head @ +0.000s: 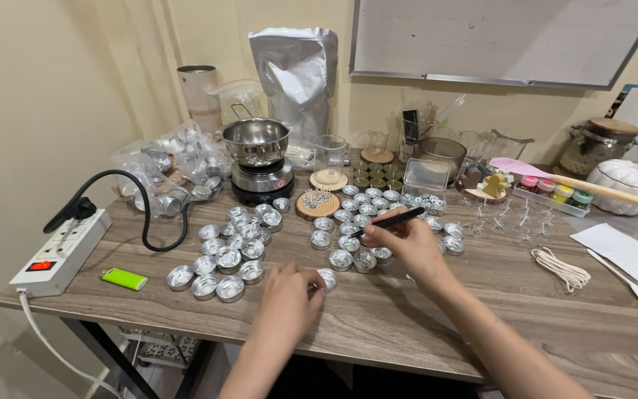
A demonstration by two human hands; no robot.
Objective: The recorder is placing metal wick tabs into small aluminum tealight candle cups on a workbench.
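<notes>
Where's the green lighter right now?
In the head view, the green lighter lies near the table's front-left edge, between the white power strip and the left cluster of tealight cups.

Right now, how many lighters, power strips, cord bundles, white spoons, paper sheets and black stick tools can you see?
Green lighter: 1
White power strip: 1
White cord bundle: 1
White spoon: 1
Paper sheet: 1
Black stick tool, held in the right hand: 1
Total: 6

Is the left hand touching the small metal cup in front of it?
Touching. The head view shows the left hand with its fingers closed around the small metal cup on the table.
</notes>
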